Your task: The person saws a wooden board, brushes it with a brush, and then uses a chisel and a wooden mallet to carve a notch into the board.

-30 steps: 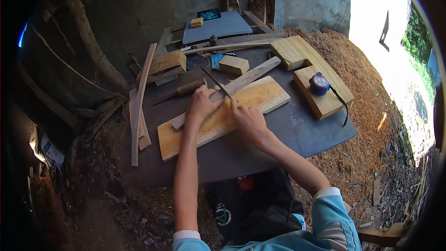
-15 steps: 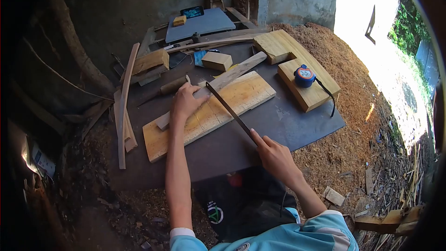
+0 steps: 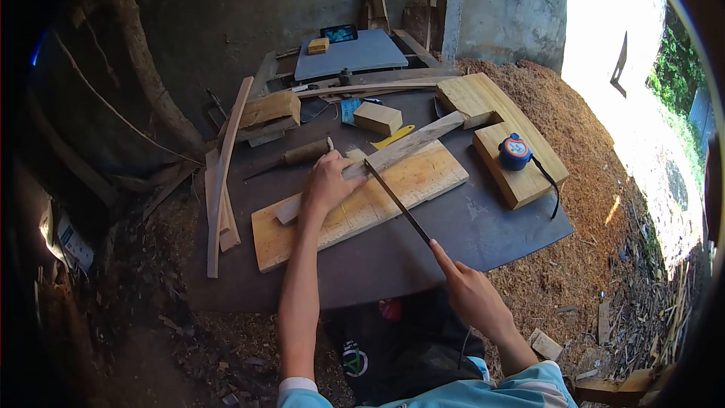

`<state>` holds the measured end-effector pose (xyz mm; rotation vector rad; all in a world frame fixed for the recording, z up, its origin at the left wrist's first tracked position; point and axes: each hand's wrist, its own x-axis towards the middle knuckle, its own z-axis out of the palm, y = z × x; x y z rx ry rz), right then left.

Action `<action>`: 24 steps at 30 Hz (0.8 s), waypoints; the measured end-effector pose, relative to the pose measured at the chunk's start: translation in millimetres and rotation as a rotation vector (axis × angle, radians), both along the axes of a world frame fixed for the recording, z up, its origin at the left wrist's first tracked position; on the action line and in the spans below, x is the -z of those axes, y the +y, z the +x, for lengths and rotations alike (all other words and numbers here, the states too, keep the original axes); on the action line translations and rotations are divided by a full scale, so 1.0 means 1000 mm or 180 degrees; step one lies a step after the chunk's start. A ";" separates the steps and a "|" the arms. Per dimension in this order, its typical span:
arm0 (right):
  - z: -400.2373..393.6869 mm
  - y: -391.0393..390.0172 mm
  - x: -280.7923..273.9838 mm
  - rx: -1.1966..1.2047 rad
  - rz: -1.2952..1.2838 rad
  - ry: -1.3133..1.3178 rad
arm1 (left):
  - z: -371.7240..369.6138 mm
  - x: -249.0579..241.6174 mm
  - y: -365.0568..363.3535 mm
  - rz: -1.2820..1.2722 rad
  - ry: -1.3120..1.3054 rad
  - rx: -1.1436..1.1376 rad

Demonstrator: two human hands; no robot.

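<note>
My left hand (image 3: 329, 184) is closed around a greyish wood strip (image 3: 411, 141), pressing it down on a wide yellowish board (image 3: 408, 179). The strip lies slantwise across the board, and its far end reaches past the board's edge. In my right hand (image 3: 472, 295) is the near end of a long thin dark metal tool (image 3: 400, 204), its handle hidden by my fingers. The tool's far end rests at the side of the strip, just right of my left fingers. A wooden-handled tool (image 3: 302, 153) lies beyond my left hand.
On the dark table (image 3: 362, 272) are a blue tape measure (image 3: 515, 151) on a notched wood block (image 3: 529, 136), a small wood block (image 3: 377, 118), a yellow tool (image 3: 393, 137) and long strips (image 3: 230, 174) at the left. A phone (image 3: 339, 33) stands behind.
The view has shifted, so the whole scene sits further right and lower. The tool in my right hand has slid back slightly towards me along the strip. Both hands keep their holds.
</note>
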<state>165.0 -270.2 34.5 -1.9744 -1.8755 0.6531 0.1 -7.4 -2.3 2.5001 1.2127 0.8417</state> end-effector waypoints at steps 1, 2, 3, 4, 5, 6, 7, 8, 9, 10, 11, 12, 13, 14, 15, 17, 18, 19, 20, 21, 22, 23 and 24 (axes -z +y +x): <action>0.001 0.001 0.000 -0.0010 -0.0002 -0.0021 | 0.000 -0.001 0.001 -0.0029 -0.0016 0.0001; 0.001 0.001 0.000 -0.0014 -0.0007 -0.0036 | 0.000 -0.003 0.001 -0.0062 -0.0025 0.0006; 0.002 0.000 0.000 -0.0019 -0.0020 -0.0052 | 0.000 -0.005 0.000 -0.0102 -0.0036 0.0011; 0.002 -0.001 0.001 -0.0012 0.0008 -0.0043 | 0.000 -0.007 -0.001 -0.0108 -0.0202 0.0037; 0.003 -0.002 0.001 -0.0007 0.0043 -0.0042 | -0.001 -0.010 0.000 -0.0106 -0.0375 0.0062; 0.004 -0.002 0.001 0.0001 0.0090 -0.0041 | 0.000 -0.013 0.001 -0.0092 -0.0549 0.0090; 0.006 -0.002 0.001 0.0034 0.0150 -0.0028 | 0.003 -0.015 0.001 -0.0045 -0.0636 0.0102; 0.008 -0.001 0.001 0.0068 0.0218 -0.0007 | 0.006 -0.017 0.002 0.0011 -0.0716 0.0118; 0.010 0.000 0.001 0.0103 0.0290 0.0018 | 0.008 -0.019 0.004 0.0071 -0.0790 0.0134; 0.013 0.002 0.004 0.0088 0.0433 0.0014 | 0.011 -0.019 0.007 0.0031 -0.0753 0.0152; 0.018 0.005 0.007 0.0066 0.0563 -0.0010 | 0.015 -0.016 0.010 -0.0021 -0.0736 0.0162; 0.023 0.007 0.010 0.0036 0.0684 -0.0049 | 0.019 -0.010 0.013 -0.0080 -0.0734 0.0167; 0.027 0.007 0.010 0.0015 0.0625 -0.0108 | 0.024 -0.003 0.016 -0.0117 -0.0575 0.0177; 0.031 0.009 0.011 -0.0011 0.0570 -0.0164 | 0.027 0.005 0.019 -0.0152 -0.0413 0.0180; 0.032 0.011 0.011 -0.0041 0.0521 -0.0211 | 0.028 0.004 0.020 -0.0180 -0.0243 0.0179; 0.032 0.019 0.013 -0.0090 0.0488 -0.0213 | 0.028 0.003 0.020 -0.0232 -0.0226 0.0145; 0.033 0.022 0.014 -0.0107 0.0459 -0.0213 | 0.028 0.007 0.022 -0.0157 -0.0267 0.0158; 0.034 0.031 0.015 -0.0160 0.0517 -0.0243 | 0.028 0.009 0.021 -0.0095 -0.0312 0.0176; 0.033 0.045 0.016 -0.0207 0.0555 -0.0269 | 0.027 0.011 0.021 -0.0060 -0.0275 0.0192; 0.033 0.061 0.018 -0.0252 0.0592 -0.0295 | 0.026 0.009 0.021 -0.0025 -0.0238 0.0210; 0.030 0.081 0.017 -0.0252 0.0610 -0.0365 | 0.026 0.009 0.021 0.0020 -0.0204 0.0227; 0.025 0.106 0.019 -0.0254 0.0641 -0.0431 | 0.027 0.009 0.020 0.0015 -0.0138 0.0199; 0.023 0.139 0.031 -0.0352 0.0857 -0.0406 | 0.027 0.009 0.020 0.0021 -0.0070 0.0167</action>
